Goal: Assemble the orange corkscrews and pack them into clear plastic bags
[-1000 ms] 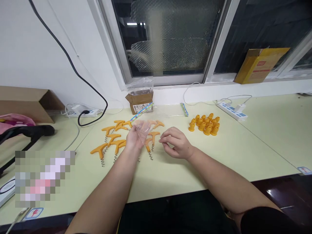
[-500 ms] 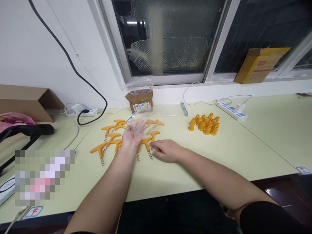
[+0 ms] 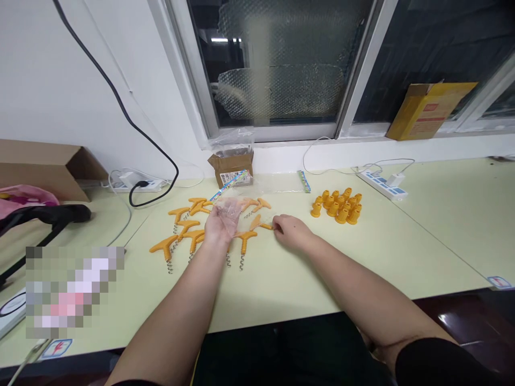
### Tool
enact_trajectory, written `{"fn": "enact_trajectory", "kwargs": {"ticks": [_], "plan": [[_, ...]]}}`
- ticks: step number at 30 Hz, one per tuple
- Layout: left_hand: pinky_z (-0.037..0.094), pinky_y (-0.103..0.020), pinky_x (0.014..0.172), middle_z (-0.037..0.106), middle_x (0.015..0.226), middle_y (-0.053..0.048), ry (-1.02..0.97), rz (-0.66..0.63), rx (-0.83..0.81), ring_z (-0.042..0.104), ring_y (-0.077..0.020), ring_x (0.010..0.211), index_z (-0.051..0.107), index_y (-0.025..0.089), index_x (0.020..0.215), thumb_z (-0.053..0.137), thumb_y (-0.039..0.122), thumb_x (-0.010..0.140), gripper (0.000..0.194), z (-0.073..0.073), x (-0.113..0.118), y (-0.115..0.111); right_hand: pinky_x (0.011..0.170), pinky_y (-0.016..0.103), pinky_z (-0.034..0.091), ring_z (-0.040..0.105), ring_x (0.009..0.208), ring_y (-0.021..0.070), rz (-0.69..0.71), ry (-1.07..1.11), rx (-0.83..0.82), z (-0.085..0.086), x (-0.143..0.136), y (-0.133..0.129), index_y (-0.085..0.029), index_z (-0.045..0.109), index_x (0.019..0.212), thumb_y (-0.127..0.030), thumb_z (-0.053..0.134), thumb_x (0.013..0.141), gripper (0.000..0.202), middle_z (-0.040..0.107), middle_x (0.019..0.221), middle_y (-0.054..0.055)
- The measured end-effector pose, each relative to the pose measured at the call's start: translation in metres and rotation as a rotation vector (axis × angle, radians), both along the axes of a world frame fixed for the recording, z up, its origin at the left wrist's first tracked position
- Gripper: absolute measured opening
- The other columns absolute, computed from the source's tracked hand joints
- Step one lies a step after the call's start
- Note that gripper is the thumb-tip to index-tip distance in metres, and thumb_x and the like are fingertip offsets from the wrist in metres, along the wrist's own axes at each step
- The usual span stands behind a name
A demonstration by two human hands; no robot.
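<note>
My left hand (image 3: pixel 220 224) is turned palm up among several orange-handled corkscrews, with a clear plastic zip bag (image 3: pixel 233 208) in its fingers. The bag's coloured strip slants up to the right beyond the fingertips. To the right, my right hand (image 3: pixel 293 231) pinches the spiral end of one corkscrew (image 3: pixel 264 226), whose orange handle points left toward the bag. Its metal spiral is hidden by my fingers. Other corkscrews lie around my left hand, such as one corkscrew (image 3: pixel 163 246) at the left and another corkscrew (image 3: pixel 243 241) just right of my wrist.
A group of orange plastic cone-shaped pieces (image 3: pixel 341 206) stands to the right. Behind are an open cardboard box (image 3: pixel 232 166), another clear bag (image 3: pixel 277 182) lying flat, and a power strip (image 3: pixel 382 185). A black cable (image 3: pixel 116 99) hangs at the left.
My right hand has moved right and slightly away from me, swinging one corkscrew so its handle points left. A nearby corkscrew has shifted a little. My left hand stays with the bag.
</note>
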State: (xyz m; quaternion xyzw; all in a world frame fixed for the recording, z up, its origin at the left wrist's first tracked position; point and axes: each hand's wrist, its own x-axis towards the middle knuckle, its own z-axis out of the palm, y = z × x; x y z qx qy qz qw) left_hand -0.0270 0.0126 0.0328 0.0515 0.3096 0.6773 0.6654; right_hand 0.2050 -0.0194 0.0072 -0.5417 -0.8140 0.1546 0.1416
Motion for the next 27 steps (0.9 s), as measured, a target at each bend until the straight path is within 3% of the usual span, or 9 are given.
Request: {"fn": "enact_trajectory", "kwargs": {"ticks": [3,12,19,21,24,27], "plan": [[0.065,-0.039,0.086,0.075,0.117,-0.014,-0.013,0.066,-0.001,0.075,-0.0238,0.107,0.066,0.018,0.123,0.031,0.036,0.110,0.041,-0.002,0.000,0.002,0.067,0.029,0.036,0.061,0.087,0.0193,-0.095,-0.033,-0.035,0.002,0.010,0.008,-0.021,0.065,0.099,-0.015,0.055,0.091,0.014,0.070,0.101,0.006],[0.064,-0.036,0.089,0.075,0.102,-0.007,0.061,0.055,-0.007,0.076,-0.0186,0.097,0.064,0.017,0.088,0.035,0.033,0.110,0.040,0.005,0.009,-0.007,0.067,0.031,0.039,0.068,0.100,0.0273,-0.374,-0.101,-0.172,0.004,0.029,0.023,-0.022,0.065,0.112,-0.022,0.062,0.087,0.026,0.074,0.114,0.010],[0.064,-0.032,0.083,0.074,0.104,-0.009,0.129,0.054,-0.014,0.075,-0.0179,0.094,0.066,0.017,0.097,0.032,0.034,0.111,0.040,0.012,0.015,-0.009,0.070,0.032,0.041,0.068,0.098,0.0285,-0.403,-0.070,-0.176,0.005,0.031,0.025,-0.022,0.066,0.114,-0.022,0.067,0.083,0.031,0.074,0.112,0.012],[0.063,-0.031,0.083,0.074,0.105,-0.008,0.150,0.052,-0.016,0.075,-0.0174,0.095,0.066,0.017,0.100,0.032,0.034,0.111,0.039,0.012,0.015,-0.009,0.069,0.032,0.041,0.067,0.092,0.0262,-0.407,0.022,-0.121,0.005,0.030,0.024,-0.022,0.065,0.111,-0.026,0.068,0.084,0.027,0.074,0.104,0.010],[0.062,-0.030,0.084,0.073,0.108,-0.008,0.182,0.077,-0.010,0.074,-0.0160,0.094,0.065,0.017,0.099,0.032,0.033,0.111,0.038,0.011,0.015,-0.008,0.068,0.030,0.042,0.063,0.079,0.0204,-0.357,0.365,0.007,0.004,0.029,0.023,-0.023,0.064,0.097,-0.038,0.062,0.090,0.017,0.071,0.086,0.004],[0.061,-0.031,0.086,0.072,0.112,-0.007,0.223,0.170,0.019,0.074,-0.0155,0.093,0.060,0.019,0.101,0.033,0.032,0.111,0.032,0.009,0.015,-0.008,0.060,0.028,0.043,0.058,0.067,0.0166,-0.253,0.843,-0.110,0.005,0.025,0.023,-0.023,0.063,0.095,-0.053,0.052,0.095,0.031,0.068,0.083,0.002]]}}
